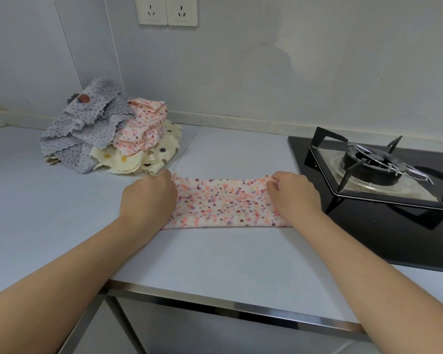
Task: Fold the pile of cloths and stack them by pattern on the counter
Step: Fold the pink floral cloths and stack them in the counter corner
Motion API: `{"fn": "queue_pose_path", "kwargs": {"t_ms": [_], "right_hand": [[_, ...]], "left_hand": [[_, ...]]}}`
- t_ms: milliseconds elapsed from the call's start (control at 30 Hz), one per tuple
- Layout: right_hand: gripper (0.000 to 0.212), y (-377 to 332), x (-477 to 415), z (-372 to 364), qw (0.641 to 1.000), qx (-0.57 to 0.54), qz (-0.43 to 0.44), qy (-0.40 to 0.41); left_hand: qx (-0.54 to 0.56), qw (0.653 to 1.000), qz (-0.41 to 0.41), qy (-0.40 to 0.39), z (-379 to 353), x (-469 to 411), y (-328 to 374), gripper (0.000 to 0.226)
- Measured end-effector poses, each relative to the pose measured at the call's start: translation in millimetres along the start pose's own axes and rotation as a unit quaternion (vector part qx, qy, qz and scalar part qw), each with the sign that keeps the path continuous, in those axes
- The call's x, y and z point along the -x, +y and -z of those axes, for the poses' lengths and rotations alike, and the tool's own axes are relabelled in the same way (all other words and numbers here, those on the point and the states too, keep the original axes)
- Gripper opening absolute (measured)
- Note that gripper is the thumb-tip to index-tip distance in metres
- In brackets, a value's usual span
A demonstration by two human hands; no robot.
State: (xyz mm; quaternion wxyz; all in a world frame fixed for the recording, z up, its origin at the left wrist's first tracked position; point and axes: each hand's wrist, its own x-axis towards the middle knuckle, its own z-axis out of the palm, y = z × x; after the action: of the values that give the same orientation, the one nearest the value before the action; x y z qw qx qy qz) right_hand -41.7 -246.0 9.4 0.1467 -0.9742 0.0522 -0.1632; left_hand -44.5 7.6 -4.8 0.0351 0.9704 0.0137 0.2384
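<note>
Pale grey counter (pixel 62 213) runs along a white wall. A fuzzy white cloth with pink, orange and purple dots (pixel 223 205) lies flat on it near the front, between both hands. The right hand (pixel 296 192) has its grip pinched on the far right corner. The left hand (pixel 149 198) seems to pinch the far left corner, but its fingertips are hidden. A messy pile of grey, pink and yellow dotted cloths (pixel 108 134) sits back left. A black gas stove (pixel 376 169) is on the right.

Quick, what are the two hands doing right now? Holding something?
Left hand: closed, pinching the far left corner of the pink speckled cloth.
Right hand: closed, pinching the far right corner of the same cloth.
</note>
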Motion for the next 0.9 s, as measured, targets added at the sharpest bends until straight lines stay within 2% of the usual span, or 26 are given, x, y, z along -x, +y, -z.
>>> {"fn": "queue_pose_path", "kwargs": {"t_ms": [33, 100, 167, 200, 233, 300, 367, 400, 467, 567, 633, 700, 733, 800, 833, 900], "right_hand": [[0.019, -1.6, 1.6, 2.2, 1.0, 0.017, 0.001, 0.003], [0.031, -3.3, 3.2, 7.0, 0.997, 0.062, 0.029, 0.025], [0.04, -7.4, 5.7, 9.5, 0.991, 0.064, 0.095, 0.066], [0.041, -11.0, 8.6, 9.2, 0.99, 0.037, 0.126, 0.059], [0.044, -14.3, 11.8, 7.3, 0.989, -0.005, 0.148, 0.02], [0.054, -19.0, 19.2, 0.2, 0.977, -0.055, 0.161, -0.129], [0.061, -18.9, 22.3, -5.3, 0.953, 0.01, 0.162, -0.254], [0.062, -17.5, 21.8, -6.5, 0.945, 0.039, 0.163, -0.28], [0.061, -15.1, 19.6, -6.5, 0.943, 0.053, 0.157, -0.288], [0.061, -12.9, 16.0, -5.6, 0.953, 0.057, 0.13, -0.267], [0.055, -10.2, 15.4, 0.5, 0.975, 0.079, 0.121, -0.168], [0.04, -7.4, 16.4, 7.3, 0.988, 0.059, 0.137, -0.031], [0.031, -7.7, 17.2, 10.2, 0.99, 0.009, 0.141, -0.004], [0.025, -10.6, 20.5, 10.3, 0.986, -0.066, 0.15, -0.041], [0.027, -11.2, 20.9, 7.3, 0.982, -0.063, 0.164, -0.073], [0.034, -9.4, 18.0, 0.6, 0.976, -0.047, 0.192, -0.093]], "left_hand": [[-0.005, 1.0, -0.001, 0.003, 0.9, 0.5, 0.4, 0.015], [-0.014, 0.999, -0.02, 0.027, 5.6, 0.5, 0.3, 0.018], [0.005, 0.994, -0.092, 0.065, 6.3, 0.2, 0.0, 0.033], [0.024, 0.988, -0.137, 0.065, 6.0, 0.8, 0.9, 0.041], [0.047, 0.983, -0.173, 0.026, 6.4, 2.1, 2.8, 0.052], [0.097, 0.967, -0.204, -0.119, 5.3, 7.7, 7.0, 0.077], [0.095, 0.941, -0.203, -0.255, 2.3, 10.3, 7.7, 0.088], [0.079, 0.932, -0.2, -0.292, 2.8, 10.3, 8.3, 0.087], [0.065, 0.929, -0.195, -0.309, 5.8, 10.8, 9.4, 0.08], [0.036, 0.938, -0.194, -0.284, 12.6, 14.7, 12.2, 0.089], [0.015, 0.964, -0.186, -0.192, 17.6, 16.3, 14.8, 0.092], [0.04, 0.987, -0.144, -0.065, 23.9, 10.9, 15.2, 0.072], [0.077, 0.99, -0.118, -0.025, 26.4, 7.7, 13.0, 0.055], [0.158, 0.983, -0.098, 0.005, 25.8, 6.1, 5.7, 0.024], [0.175, 0.979, -0.107, 0.007, 25.2, 6.8, 1.5, 0.014], [0.212, 0.969, -0.129, -0.007, 22.1, 9.0, -6.5, 0.005]]}}
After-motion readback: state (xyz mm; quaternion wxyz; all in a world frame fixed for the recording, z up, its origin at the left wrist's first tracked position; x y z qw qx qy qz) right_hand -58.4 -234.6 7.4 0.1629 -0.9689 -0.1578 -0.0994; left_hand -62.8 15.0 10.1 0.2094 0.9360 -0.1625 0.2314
